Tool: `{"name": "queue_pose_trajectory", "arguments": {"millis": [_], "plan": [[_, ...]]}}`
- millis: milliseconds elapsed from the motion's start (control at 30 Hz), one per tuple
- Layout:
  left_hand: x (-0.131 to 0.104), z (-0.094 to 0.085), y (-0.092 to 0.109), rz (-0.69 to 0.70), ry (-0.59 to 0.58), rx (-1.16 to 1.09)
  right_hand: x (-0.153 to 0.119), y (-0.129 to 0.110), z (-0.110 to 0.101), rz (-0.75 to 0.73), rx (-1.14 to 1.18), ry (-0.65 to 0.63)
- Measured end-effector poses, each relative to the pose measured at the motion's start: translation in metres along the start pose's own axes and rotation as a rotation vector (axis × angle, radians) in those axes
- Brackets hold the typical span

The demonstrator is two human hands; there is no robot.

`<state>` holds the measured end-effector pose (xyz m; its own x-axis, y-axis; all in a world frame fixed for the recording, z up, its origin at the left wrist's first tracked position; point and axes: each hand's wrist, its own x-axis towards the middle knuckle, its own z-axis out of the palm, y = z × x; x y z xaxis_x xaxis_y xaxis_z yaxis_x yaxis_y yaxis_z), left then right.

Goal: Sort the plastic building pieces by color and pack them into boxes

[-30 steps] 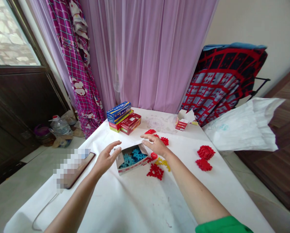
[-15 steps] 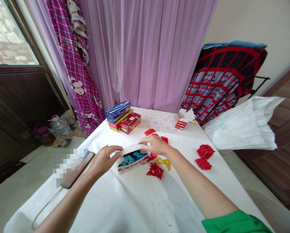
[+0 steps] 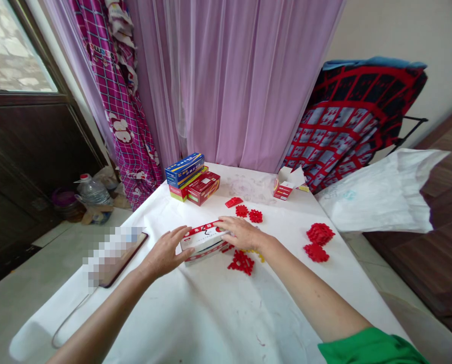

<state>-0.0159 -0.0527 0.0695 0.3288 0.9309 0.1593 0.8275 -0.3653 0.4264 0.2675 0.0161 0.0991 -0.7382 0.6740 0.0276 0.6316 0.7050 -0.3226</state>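
Note:
A small red-and-white cardboard box (image 3: 203, 244) lies on the white-covered table with its lid flap folded over the top. My left hand (image 3: 168, 251) grips its left end, fingers along the back edge and thumb on the front. Over the right end rests my right hand (image 3: 241, 233), its fingers bent onto the lid and the thumb at the front. The lid hides what is inside. Close to the box's right end lie a red snowflake-shaped plastic piece (image 3: 241, 262) and a yellow piece (image 3: 261, 257), the latter partly behind my right wrist.
Stacked boxes, a blue one (image 3: 185, 170) and a red one (image 3: 203, 188) among them, stand at the back. An opened box (image 3: 284, 188) sits back right. Several red pieces (image 3: 256, 216) lie behind my right hand; a red stack (image 3: 320, 234) is farther right. A phone (image 3: 125, 263) lies left.
The box's flap has come down, covering the blue pieces that showed inside. My hands have shifted from holding the raised flap to pressing around the closed box.

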Motion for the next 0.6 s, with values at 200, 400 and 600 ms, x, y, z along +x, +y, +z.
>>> {"name": "queue_pose_trajectory", "arguments": {"millis": [200,400,600], "plan": [[0.002,0.002,0.005,0.037,-0.034,0.196,0.0,0.001,0.008,-0.017,-0.058,0.043],[0.005,-0.006,0.014,0.072,-0.057,0.297,0.001,0.0,0.011,0.0,-0.092,0.07],[0.003,-0.008,0.021,0.026,-0.123,0.364,0.0,0.0,0.01,0.004,-0.115,0.055]]}}
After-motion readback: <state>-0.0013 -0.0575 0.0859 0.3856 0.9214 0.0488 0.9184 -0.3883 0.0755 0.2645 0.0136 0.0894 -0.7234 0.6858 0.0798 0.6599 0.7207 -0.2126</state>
